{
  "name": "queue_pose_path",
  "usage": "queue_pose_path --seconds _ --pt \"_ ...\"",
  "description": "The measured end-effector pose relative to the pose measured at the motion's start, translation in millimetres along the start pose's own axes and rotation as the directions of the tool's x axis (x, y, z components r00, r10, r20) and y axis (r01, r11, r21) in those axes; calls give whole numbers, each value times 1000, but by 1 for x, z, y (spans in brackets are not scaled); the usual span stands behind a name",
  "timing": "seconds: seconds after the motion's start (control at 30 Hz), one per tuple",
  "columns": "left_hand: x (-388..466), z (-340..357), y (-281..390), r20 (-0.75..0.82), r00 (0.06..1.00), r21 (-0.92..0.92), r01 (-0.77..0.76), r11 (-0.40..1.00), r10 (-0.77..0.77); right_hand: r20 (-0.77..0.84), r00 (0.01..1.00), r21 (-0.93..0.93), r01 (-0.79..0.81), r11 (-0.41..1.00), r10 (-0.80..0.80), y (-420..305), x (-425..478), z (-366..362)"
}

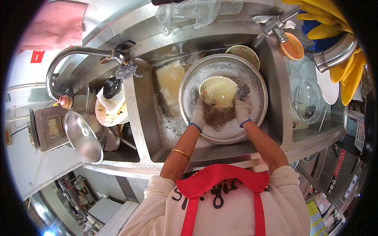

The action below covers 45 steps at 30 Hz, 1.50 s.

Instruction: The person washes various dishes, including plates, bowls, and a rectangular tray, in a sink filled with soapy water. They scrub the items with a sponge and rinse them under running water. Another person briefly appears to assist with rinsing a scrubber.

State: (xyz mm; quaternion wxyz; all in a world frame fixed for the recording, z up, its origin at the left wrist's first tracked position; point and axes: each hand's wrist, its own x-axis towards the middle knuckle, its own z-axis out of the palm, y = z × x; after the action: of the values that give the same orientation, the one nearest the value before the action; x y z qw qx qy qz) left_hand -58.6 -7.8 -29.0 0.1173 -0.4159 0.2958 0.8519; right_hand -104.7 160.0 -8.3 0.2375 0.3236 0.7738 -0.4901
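Note:
A pale bowl (218, 90) with a decorated rim sits in foamy, cloudy water inside a large round metal basin (265, 88). My left hand (198, 114), in a white knit glove with a blue cuff, grips the bowl's near left side, its fingertips partly under the water. My right hand (243, 109), gloved alike, is at the bowl's right side with a grey scrubbing pad (243, 91) at its fingers. The basin stands in the middle compartment of a stainless steel sink (274, 88), which also holds murky, sudsy water.
Behind the basin leans another patterned bowl (245, 54). The left compartment holds food-soiled plates (103, 116), a black ladle or spoon (112, 88) and a metal bowl (84, 135). Glass bowls (308, 100) and white plates (328, 87) fill the right one. Faucets (79, 50) and yellow gloves (348, 76) overhang the sides.

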Motion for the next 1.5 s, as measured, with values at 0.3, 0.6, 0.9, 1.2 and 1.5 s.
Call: queue_pose_path --seconds 0.3,0.6,0.9,1.2,1.5 --pt "33 -12 12 183 983 -234 67 970 -23 417 212 -309 948 82 -884 31 5 -26" --pt "-23 18 10 131 966 27 -230 973 225 406 888 -383 382 841 -219 74 66 19" --pt "-29 7 18 138 957 290 -287 913 257 342 870 -208 440 874 -356 -67 27 18" --pt "8 -25 2 55 996 -104 -69 992 75 618 -78 -310 890 -334 -782 -31 -38 7" --pt "-21 15 5 -2 975 135 -221 966 223 334 901 -542 425 725 -278 -12 67 27"
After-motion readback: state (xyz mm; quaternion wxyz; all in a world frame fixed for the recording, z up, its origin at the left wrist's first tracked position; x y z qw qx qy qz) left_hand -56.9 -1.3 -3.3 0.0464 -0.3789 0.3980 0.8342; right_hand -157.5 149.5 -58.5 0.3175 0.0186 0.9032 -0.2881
